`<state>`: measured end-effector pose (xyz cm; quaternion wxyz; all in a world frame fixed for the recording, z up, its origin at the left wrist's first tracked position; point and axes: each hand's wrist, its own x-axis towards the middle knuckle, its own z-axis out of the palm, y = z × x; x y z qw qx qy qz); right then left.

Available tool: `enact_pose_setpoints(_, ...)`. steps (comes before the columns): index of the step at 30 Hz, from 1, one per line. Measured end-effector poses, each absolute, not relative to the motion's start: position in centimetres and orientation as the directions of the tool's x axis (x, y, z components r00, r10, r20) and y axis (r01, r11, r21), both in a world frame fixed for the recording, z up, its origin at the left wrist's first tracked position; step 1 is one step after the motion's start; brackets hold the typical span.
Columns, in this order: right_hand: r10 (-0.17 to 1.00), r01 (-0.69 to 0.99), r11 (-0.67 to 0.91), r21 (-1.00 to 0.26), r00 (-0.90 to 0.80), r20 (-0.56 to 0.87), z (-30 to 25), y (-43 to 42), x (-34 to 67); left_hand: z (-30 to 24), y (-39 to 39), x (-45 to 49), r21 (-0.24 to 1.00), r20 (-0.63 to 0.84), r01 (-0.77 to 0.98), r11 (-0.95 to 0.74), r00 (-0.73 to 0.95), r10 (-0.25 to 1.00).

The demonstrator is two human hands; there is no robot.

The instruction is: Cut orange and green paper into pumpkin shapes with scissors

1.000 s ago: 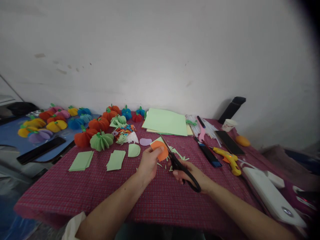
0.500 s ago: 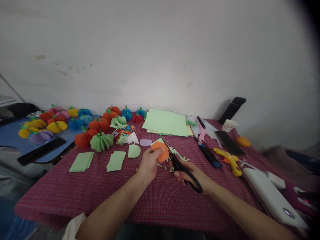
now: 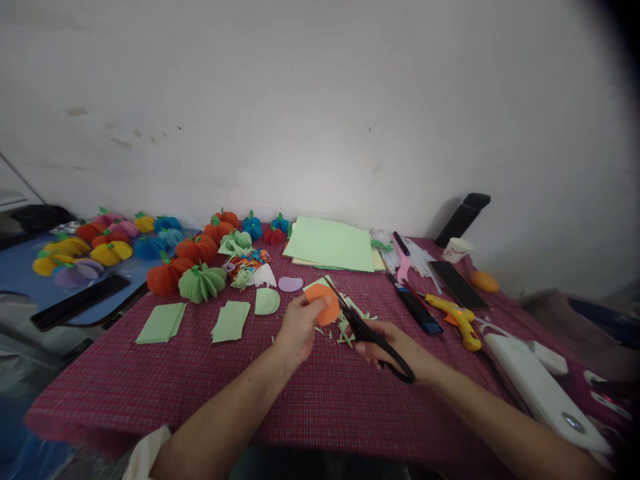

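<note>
Nearest edge of the table was covered w/ a red checked tablecloth (image 3: 310,413), and a white gadget (image 3: 545,393) was parked on the right side. Scissors (image 3: 367,331) were gripped in the right hand (image 3: 387,343), fingers curled round the black handles, blades pointed up & left; can't tell how far apart the blades were tbh. In the left hand (image 3: 297,327) a rounded orange paper (image 3: 331,312) was pinched, thumb pressed on top, w/ green paper (image 3: 320,283) poking out behind it. Both were held over the middle of the table, right edge next to the blades.

Green scraps (image 3: 346,333) were scattered just past the scissors. Over on the left, two green paper stacks (image 3: 161,323) (image 3: 231,322) & a rounded green pile (image 3: 267,301) were laid out. On the right a yellow glue gun (image 3: 463,323) was placed near a dark phone (image 3: 459,285).

Farther back, paper pumpkins (image 3: 203,283) in diff colors were grouped on the left, incl. some on a blue table (image 3: 143,273), and big green sheets (image 3: 333,243) were stacked by the wall (image 3: 320,113).
</note>
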<state>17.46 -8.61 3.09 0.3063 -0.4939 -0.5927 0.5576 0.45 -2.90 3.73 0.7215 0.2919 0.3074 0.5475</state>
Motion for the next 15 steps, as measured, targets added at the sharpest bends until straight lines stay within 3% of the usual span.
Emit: enact_pose_setpoints(15,0.906,0.346,-0.085,-0.934,-0.362,-0.217,4.6,-8.6,18.5,3.7,-2.9,0.4,0.798,-0.132,-0.552,0.243,0.232,0.964)
